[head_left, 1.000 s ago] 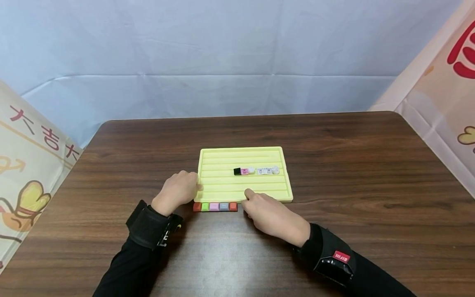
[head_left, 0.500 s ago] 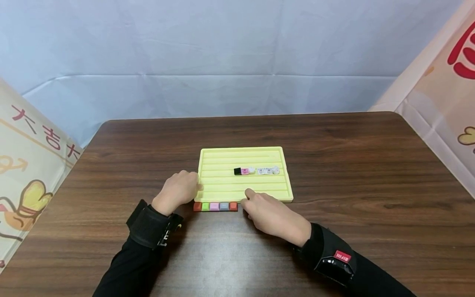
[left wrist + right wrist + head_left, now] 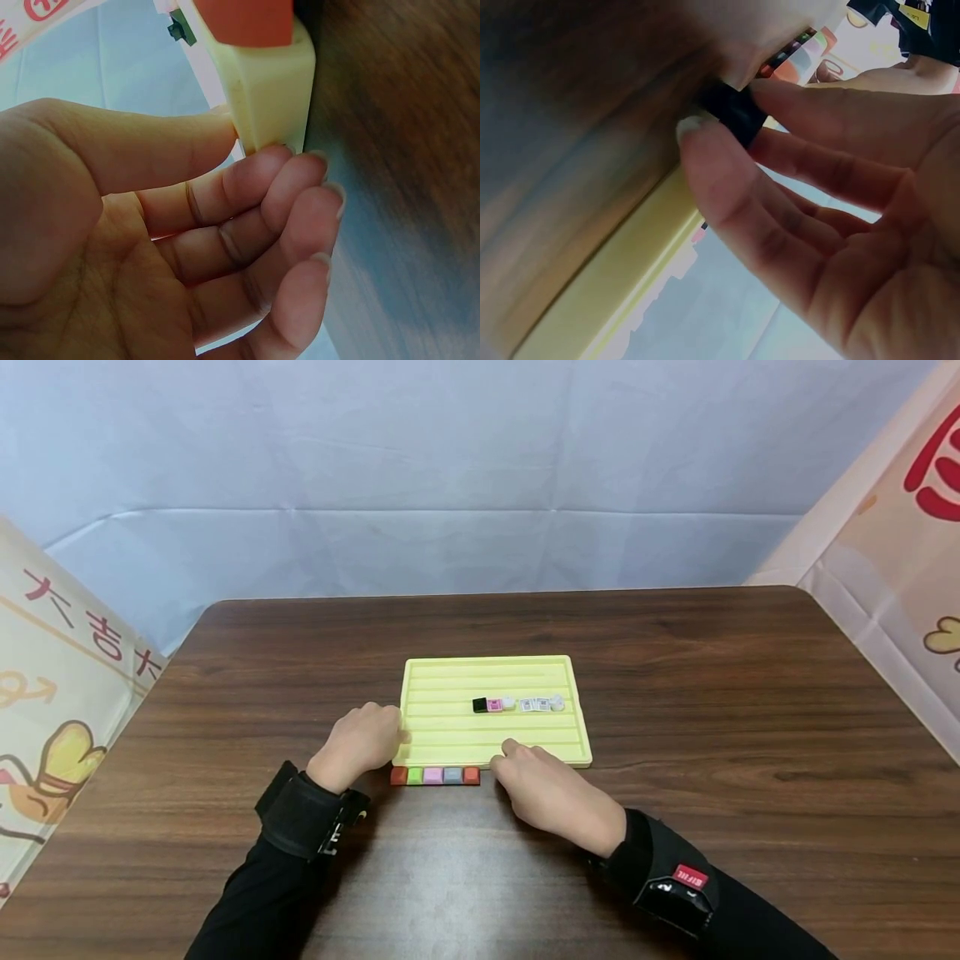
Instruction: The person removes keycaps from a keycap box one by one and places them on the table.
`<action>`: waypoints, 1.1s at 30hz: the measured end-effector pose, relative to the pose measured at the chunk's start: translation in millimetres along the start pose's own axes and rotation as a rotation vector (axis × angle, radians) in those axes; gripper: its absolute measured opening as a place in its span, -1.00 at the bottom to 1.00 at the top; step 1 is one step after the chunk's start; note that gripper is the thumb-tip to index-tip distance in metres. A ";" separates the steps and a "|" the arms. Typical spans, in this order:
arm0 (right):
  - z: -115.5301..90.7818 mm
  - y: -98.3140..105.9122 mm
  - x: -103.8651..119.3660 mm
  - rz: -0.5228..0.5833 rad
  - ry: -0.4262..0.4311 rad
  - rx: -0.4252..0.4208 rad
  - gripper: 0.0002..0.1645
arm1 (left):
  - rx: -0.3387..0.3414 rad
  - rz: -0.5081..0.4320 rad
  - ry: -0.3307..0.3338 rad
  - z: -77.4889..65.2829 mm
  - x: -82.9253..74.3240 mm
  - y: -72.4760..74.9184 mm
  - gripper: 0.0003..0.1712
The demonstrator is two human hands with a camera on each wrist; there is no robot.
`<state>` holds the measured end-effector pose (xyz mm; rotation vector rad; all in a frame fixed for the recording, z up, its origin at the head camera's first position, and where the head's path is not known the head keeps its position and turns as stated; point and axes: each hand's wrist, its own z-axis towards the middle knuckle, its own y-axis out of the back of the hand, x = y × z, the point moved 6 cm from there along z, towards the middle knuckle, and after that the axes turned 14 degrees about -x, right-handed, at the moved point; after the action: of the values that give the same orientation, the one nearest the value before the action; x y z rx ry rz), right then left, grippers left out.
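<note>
A pale yellow ridged tray (image 3: 450,681) lies flat on the table. My left hand (image 3: 360,743) pinches its left side near the front corner, thumb against one face and fingertips at the other. In the right wrist view, my right hand (image 3: 802,202) holds a small black block (image 3: 739,112) between thumb and fingers, close beside the tray's front edge. Several coloured blocks (image 3: 433,777) stand in a row along that edge, red, green, purple, blue-grey and red. On the tray lie a black block (image 3: 480,705), a pink block (image 3: 494,705) and several white blocks (image 3: 536,704).
The brown wooden table (image 3: 712,710) extends around the tray. A pale blue cloth (image 3: 465,468) hangs behind it. Printed cloths flank the table, one on the left (image 3: 52,710) and one on the right (image 3: 900,577).
My right fingertips have shifted very slightly to the right, away from the end of the coloured row. The left hand, tray and visible blocks look the same.
</note>
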<state>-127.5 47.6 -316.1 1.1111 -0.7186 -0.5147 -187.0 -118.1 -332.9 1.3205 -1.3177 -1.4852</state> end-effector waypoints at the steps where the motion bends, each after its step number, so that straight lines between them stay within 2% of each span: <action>1: 0.2 -0.3 0.1 -0.003 -0.008 0.001 -0.83 | -0.002 0.001 -0.003 0.1 0.0 0.1 -0.66; 8: 2.6 -2.8 1.4 0.013 -0.029 -0.009 -0.81 | -0.009 -0.003 -0.012 -0.2 0.3 -0.1 -0.66; 12: 4.2 -4.2 2.5 -0.011 -0.019 -0.012 -0.81 | -0.010 0.005 -0.012 -0.1 0.1 -0.4 -0.68; 19: 3.5 -2.1 0.4 -0.041 -0.054 -0.048 -0.81 | -0.008 0.015 -0.007 0.3 0.4 -0.3 -0.69; 33: 6.9 -4.9 2.0 -0.028 -0.022 -0.072 -0.76 | -0.006 0.016 -0.003 -0.6 -0.2 -0.1 -0.66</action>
<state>-131.4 40.2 -318.4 1.0514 -0.6988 -0.5731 -186.3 -118.0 -332.9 1.3011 -1.3220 -1.4802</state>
